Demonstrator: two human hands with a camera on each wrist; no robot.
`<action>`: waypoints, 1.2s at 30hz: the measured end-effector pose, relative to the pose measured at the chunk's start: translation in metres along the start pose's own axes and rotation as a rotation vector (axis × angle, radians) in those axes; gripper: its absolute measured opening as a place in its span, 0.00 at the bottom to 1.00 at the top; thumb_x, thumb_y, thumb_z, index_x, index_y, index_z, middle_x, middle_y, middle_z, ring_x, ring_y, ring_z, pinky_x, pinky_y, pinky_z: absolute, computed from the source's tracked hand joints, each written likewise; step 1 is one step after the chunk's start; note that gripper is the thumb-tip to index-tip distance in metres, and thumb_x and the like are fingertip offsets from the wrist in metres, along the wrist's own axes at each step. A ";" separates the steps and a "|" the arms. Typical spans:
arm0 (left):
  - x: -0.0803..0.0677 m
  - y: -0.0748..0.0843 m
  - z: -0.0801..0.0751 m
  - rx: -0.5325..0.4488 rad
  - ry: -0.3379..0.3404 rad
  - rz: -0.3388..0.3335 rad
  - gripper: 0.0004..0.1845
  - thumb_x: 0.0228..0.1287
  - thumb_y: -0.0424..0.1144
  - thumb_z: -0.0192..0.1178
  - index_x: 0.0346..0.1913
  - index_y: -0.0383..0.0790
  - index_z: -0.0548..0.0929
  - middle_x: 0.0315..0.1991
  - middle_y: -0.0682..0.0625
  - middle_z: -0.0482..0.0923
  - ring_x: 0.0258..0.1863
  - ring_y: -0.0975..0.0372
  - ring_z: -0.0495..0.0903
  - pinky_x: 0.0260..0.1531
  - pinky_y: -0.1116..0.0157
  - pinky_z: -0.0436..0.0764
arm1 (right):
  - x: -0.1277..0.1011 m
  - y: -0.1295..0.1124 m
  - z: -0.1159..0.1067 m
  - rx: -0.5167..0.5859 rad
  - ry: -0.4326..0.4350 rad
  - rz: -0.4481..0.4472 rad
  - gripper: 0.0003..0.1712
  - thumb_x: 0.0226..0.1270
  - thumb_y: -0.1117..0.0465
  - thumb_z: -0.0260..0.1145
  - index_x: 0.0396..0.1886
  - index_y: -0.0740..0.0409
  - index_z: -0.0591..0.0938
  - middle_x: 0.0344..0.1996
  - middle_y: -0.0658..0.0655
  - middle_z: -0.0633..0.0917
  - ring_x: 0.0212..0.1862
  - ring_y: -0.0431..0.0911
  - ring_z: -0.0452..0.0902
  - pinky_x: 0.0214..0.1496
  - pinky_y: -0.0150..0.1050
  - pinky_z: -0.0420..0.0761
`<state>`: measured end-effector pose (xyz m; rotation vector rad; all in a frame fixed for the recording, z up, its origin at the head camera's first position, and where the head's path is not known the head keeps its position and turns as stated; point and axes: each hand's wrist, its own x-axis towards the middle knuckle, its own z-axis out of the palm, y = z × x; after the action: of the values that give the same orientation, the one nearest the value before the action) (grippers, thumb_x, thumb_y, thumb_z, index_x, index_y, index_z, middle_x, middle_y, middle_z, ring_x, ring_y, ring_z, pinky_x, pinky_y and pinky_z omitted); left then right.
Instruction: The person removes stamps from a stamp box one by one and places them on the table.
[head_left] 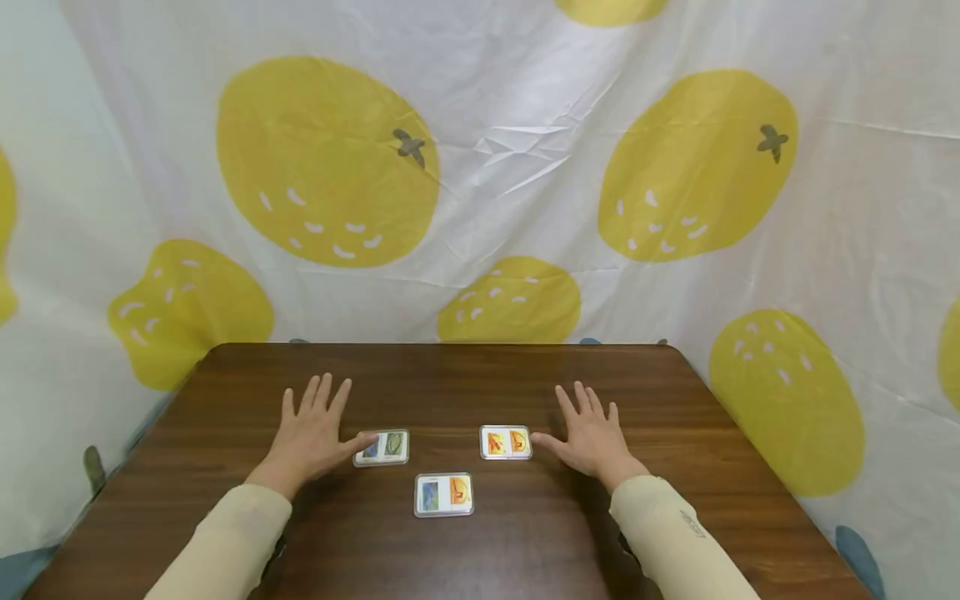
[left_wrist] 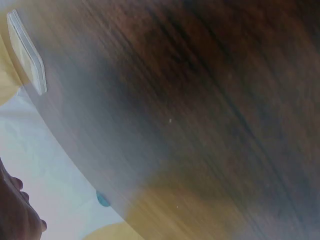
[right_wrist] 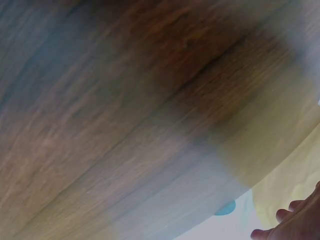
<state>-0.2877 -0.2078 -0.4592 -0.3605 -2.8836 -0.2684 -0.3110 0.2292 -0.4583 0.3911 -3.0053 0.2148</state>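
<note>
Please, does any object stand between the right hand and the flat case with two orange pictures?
Nothing visible stands between them. The right hand has its thumb just at the right edge of the flat case with two orange pictures; whether they touch, I cannot tell. The case with blue and orange pictures lies off this path.

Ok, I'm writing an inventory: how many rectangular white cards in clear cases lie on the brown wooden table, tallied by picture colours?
Clear-cased white card with two orange pictures: 1
Clear-cased white card with blue and orange pictures: 1
Clear-cased white card with blue and green pictures: 1
Total: 3
</note>
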 end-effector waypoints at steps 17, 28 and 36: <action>0.009 0.028 0.006 -0.068 0.022 0.063 0.55 0.57 0.71 0.60 0.76 0.35 0.58 0.74 0.32 0.54 0.74 0.40 0.50 0.66 0.35 0.44 | 0.002 -0.006 0.008 0.010 0.031 -0.083 0.51 0.67 0.29 0.56 0.78 0.57 0.58 0.74 0.68 0.59 0.73 0.64 0.54 0.69 0.67 0.51; 0.017 0.047 0.006 -0.154 0.040 0.089 0.53 0.56 0.67 0.64 0.75 0.36 0.61 0.73 0.33 0.58 0.74 0.41 0.53 0.67 0.37 0.50 | 0.001 -0.013 0.003 0.052 0.035 -0.132 0.50 0.67 0.31 0.58 0.77 0.57 0.60 0.73 0.68 0.61 0.72 0.64 0.57 0.69 0.65 0.54; 0.025 0.060 0.008 -0.212 0.021 0.103 0.53 0.56 0.67 0.65 0.76 0.37 0.60 0.73 0.35 0.58 0.74 0.42 0.53 0.67 0.38 0.51 | 0.001 -0.017 0.002 0.070 0.016 -0.141 0.50 0.67 0.32 0.59 0.78 0.56 0.59 0.73 0.67 0.61 0.72 0.63 0.57 0.69 0.64 0.54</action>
<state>-0.2971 -0.1431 -0.4512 -0.5380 -2.8106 -0.5578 -0.3078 0.2125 -0.4576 0.6021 -2.9451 0.3094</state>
